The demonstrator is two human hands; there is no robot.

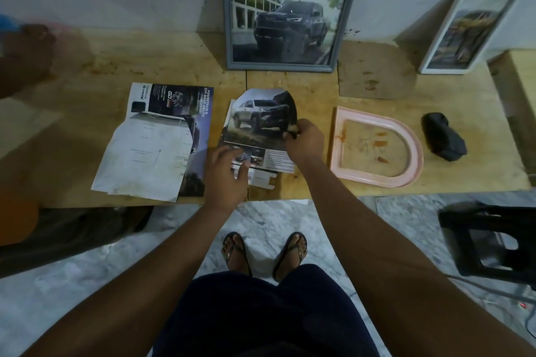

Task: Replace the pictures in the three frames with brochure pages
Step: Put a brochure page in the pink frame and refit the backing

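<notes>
At the front edge of the bench (87, 124), mid-length, the right hand (304, 139) pinches the curled right edge of a brochure page (255, 124); the left hand (229, 171), fingers loosely straight, rests on its near corner; the pink frame (416, 153) lies just right.

The picture in the grey frame (285, 20) at the far wall reads "ILUX TRAVO", first letter cut off, with "4TREX" beneath. The brochure (185, 113) on the left of the counter (314, 90) carries, sideways, "POWERTRAIN & OFF-ROAD ABILITY". Print on the middle page (255, 124) is too small to read.
</notes>
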